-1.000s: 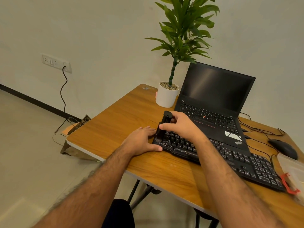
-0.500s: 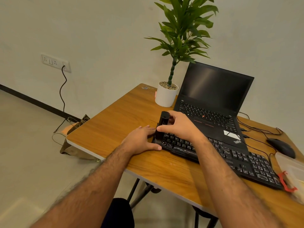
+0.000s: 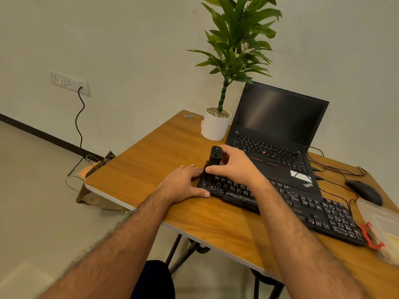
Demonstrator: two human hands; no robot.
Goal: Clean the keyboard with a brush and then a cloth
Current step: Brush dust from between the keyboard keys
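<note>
**Two hands at the left end of the keyboard, brush down among the keys**

Two hands work close together on the brown wood-grain table [image 3: 151,169]. Furthest left, the left hand [image 3: 183,186] lies flat with fingers relaxed and spread, its thumb against the near left corner of the long black wired keyboard [image 3: 302,203], apparently bracing it. Just beside it, the right hand [image 3: 235,167] is curled round a small black upright brush [image 3: 214,162], thumb pinching its lower part, and the brush stands on the keyboard's leftmost keys. The bristles themselves are hidden against the dark keys.

Behind sits a white round pot with a green leafy plant [image 3: 216,126], then an open black laptop [image 3: 278,134]. Further right lie a black mouse [image 3: 364,192] and a clear plastic box with a red clip [image 3: 382,225]. No cloth can be made out; it may be in that box.

Risks, as I judge them: pressing too hard could pop a keycap or skid the keyboard toward the laptop if the bracing hand lifts. Sweeping rightward, the forearm could snag the trailing cables or nudge the box off the table edge. Loosened dust could also land on the laptop keys.
</note>
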